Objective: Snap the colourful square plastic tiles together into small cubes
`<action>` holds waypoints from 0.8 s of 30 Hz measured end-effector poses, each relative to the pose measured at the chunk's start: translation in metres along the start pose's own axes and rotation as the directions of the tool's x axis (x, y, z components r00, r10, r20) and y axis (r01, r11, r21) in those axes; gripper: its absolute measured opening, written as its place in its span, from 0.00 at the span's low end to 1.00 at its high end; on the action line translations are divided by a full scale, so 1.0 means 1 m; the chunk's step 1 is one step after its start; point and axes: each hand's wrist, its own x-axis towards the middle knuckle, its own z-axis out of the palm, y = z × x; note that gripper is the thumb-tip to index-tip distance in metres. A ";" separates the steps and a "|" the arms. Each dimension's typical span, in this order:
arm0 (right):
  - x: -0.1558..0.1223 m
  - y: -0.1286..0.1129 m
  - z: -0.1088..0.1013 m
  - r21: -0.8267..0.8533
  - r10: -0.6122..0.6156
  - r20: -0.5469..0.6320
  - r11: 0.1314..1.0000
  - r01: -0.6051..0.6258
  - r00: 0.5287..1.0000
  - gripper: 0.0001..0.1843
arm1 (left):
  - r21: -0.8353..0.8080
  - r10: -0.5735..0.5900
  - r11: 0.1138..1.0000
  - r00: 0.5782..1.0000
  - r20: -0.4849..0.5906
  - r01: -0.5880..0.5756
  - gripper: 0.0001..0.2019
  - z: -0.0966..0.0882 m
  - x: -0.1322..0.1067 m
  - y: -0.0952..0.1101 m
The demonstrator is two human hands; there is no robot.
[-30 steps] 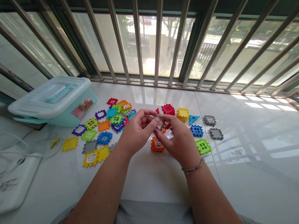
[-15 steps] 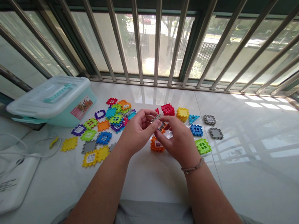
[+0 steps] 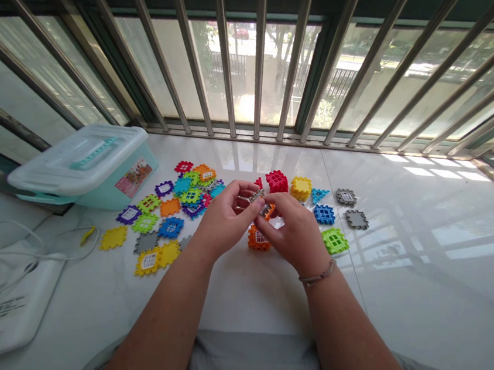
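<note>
The left hand was closed in a pinch, thumb and fingers gripping a grey plastic waffle block edge-on. The right hand was also pinching, its fingertips on a second small grey piece right beside the first, with a bit of orange showing behind it. The hands nearly met there, and how the pieces joined was hidden by the fingers. A braided cord bracelet circled the right wrist.

Just below the hands stood an orange block cube with a white window panel. Past the hands, toward the far side, sat a red block cube and a yellow block cube. To the right lay a teal triangle, a blue square tile, a green tile and two grey tiles.

To the left, a loose heap of multicoloured tiles was spread over the glossy white tiled surface. Beyond it, at the far left, sat a pale teal storage box with a translucent lid. A white power bank and a white cable lay at the near left. Metal window bars ran along the far edge.
</note>
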 end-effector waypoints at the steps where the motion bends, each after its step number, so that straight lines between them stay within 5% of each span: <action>1: 0.000 0.000 0.000 -0.001 0.003 0.001 1.000 -0.003 1.000 0.09 | 0.002 0.000 1.000 1.000 -0.001 0.000 0.18 0.000 0.000 0.000; 24: 0.001 0.001 0.001 0.015 0.003 -0.012 1.000 -0.003 1.000 0.10 | 0.054 0.022 0.998 1.000 0.006 -0.023 0.18 0.002 -0.001 0.000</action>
